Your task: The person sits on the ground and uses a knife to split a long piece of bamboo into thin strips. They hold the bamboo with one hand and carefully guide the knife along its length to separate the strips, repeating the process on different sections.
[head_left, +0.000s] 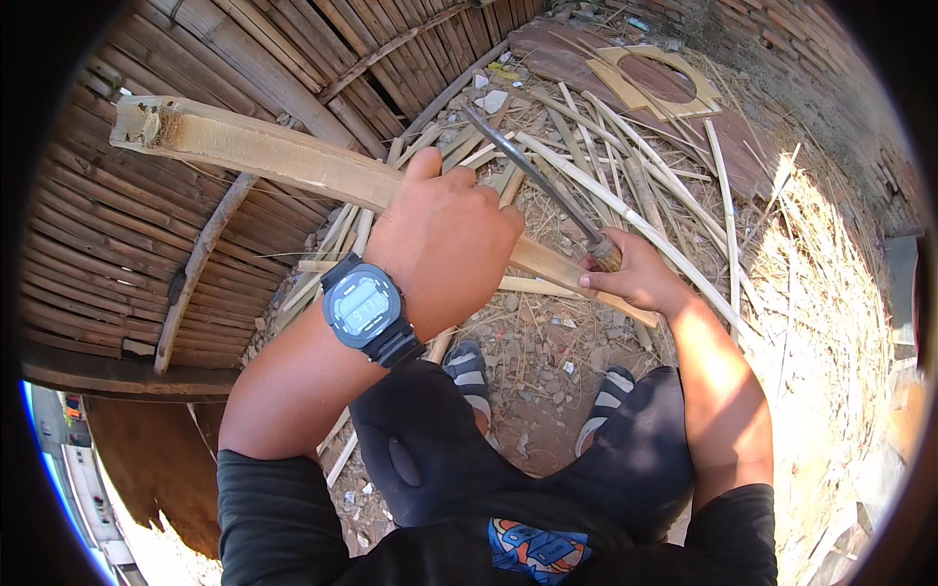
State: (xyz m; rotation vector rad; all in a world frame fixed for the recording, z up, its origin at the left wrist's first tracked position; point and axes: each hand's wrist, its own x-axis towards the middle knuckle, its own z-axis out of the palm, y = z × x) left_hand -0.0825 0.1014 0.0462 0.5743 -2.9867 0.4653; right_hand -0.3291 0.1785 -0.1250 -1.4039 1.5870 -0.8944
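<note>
My left hand (445,230), with a digital watch (363,305) on its wrist, is closed round a long piece of split bamboo (274,151). The bamboo slants from the upper left, where its hollow end shows, down to the right past my right hand. In my right hand (635,273) is the wooden handle of a long-bladed knife (547,186), its blade pointing up and to the left over the bamboo strips. The handle sits close to the bamboo's lower right part; whether the two touch I cannot tell.
Several loose bamboo strips (625,210) lie scattered on the ground ahead. A brown board (562,49) with a yellowish cut-out sheet (616,78) lies beyond them. A bamboo-slat wall (127,225) stands at left, a brick wall (840,107) at right. My sandalled feet (469,376) are below.
</note>
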